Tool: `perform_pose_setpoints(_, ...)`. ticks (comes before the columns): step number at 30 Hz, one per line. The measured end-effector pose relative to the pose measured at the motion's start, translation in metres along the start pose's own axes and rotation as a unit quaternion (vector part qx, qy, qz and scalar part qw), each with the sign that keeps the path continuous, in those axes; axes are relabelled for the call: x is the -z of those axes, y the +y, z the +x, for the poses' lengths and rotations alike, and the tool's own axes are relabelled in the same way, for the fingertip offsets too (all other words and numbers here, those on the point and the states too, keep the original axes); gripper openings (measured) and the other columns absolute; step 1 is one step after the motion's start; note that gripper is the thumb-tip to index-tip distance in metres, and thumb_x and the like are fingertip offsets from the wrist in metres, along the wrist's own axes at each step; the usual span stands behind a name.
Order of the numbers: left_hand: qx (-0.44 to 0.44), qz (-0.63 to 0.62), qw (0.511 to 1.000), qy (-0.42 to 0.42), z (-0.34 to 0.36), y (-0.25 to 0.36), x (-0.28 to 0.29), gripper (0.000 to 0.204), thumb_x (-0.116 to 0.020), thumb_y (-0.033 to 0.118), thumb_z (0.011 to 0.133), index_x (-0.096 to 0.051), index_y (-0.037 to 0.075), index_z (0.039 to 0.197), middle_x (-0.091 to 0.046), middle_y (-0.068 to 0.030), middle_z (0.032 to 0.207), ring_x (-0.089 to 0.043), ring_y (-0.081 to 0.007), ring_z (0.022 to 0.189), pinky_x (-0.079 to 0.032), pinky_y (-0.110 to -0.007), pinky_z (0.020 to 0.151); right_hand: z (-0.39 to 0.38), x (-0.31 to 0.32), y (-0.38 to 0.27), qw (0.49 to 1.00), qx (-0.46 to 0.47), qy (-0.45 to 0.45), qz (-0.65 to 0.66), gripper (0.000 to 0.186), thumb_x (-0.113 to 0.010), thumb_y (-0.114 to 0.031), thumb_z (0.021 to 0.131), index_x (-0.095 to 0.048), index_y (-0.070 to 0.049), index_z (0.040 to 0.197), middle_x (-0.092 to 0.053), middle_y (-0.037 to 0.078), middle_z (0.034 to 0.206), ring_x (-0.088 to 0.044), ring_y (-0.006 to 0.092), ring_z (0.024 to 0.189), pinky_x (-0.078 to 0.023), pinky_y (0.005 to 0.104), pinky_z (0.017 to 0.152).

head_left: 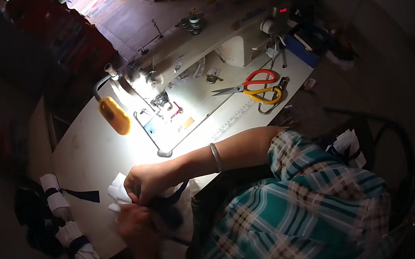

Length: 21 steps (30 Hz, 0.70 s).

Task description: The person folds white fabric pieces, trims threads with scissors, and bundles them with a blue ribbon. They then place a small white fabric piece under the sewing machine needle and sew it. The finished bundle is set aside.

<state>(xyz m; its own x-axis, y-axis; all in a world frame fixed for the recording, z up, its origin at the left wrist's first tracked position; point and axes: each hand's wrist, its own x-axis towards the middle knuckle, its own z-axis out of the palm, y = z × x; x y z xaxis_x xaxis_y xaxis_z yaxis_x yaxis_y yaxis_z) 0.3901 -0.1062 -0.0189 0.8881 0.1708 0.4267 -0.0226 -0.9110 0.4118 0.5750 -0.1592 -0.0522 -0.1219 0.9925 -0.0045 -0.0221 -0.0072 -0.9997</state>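
Note:
At the table's near edge, both hands meet over a bundle of white cloth pieces (117,189). My right hand (153,180), a silver bangle on its wrist, reaches in from the right with fingers pinched on a dark cloth strip (177,194) at the bundle. Below it, my left hand (137,223) is closed around the bundle's near side; motion blurs it, and its fingertips are partly hidden. White cloth also hangs below the hands, in shadow.
A lit sewing machine (181,61) stands beyond the hands, beside a yellow lamp (115,115). Scissors (252,88) with red and yellow handles lie on the table (81,148). White rolls (77,244) tied with dark strips sit left; a blue box (307,45) is far right.

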Motion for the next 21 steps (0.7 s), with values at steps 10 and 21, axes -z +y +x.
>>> perform_pose_setpoints(10,0.182,-0.191,0.965,-0.009,0.012,-0.053,-0.007,0.021,-0.051,0.015,0.096,-0.06,-0.001,0.105,-0.065,-0.0105,0.094,-0.061,-0.0175,0.086,-0.049,-0.031,0.077,0.004,-0.011,0.001,0.77,0.354,0.099,-0.522,0.021,-0.059,-0.012,0.085,-0.058,-0.01,0.106,-0.062,0.012,0.093,-0.063,0.0307,0.078,-0.052,0.0388,0.072)
perform_pose_setpoints(21,0.072,-0.064,0.995,-0.002,0.017,-0.055,0.002,0.006,-0.061,-0.003,0.083,-0.059,-0.001,0.088,-0.058,-0.0132,0.079,-0.057,-0.027,0.073,-0.047,-0.036,0.066,-0.007,0.002,-0.008,0.719,0.233,0.109,-0.645,0.021,-0.058,-0.02,0.086,-0.062,-0.001,0.078,-0.061,0.014,0.068,-0.065,0.0306,0.058,-0.052,0.039,0.054)
